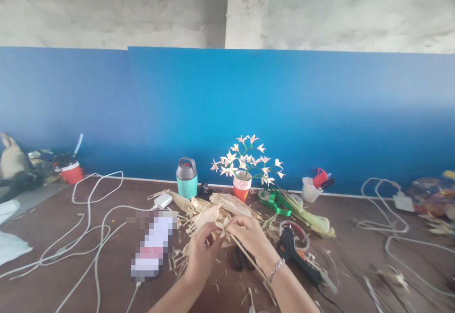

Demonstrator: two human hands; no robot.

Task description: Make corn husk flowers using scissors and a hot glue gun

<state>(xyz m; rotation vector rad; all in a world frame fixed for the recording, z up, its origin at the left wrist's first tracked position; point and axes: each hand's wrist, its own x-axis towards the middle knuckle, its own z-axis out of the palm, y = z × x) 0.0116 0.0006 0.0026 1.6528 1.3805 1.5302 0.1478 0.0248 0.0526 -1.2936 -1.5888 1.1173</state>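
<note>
Between the fingertips of both hands is a small pale flower [223,227] that looks made of dried husk. My left hand [203,249] pinches its petals from the left, thumb and forefinger together. My right hand [249,236] closes round its base from the other side, partly hiding it. A thin tan stem [261,275] slants down under the right wrist; whether it joins the flower is hidden. Dried husks [231,203] lie heaped behind the hands. Dark-handled scissors [239,259] rest below the right hand, partly covered.
Finished flowers [245,159] on green stems stand in stacked red paper cups [242,187]. A turquoise flask [186,180] is to their left. Green ribbon [280,204] and a black glue gun [296,256] lie on the right. A phone [154,246] and white cables [94,218] occupy the left.
</note>
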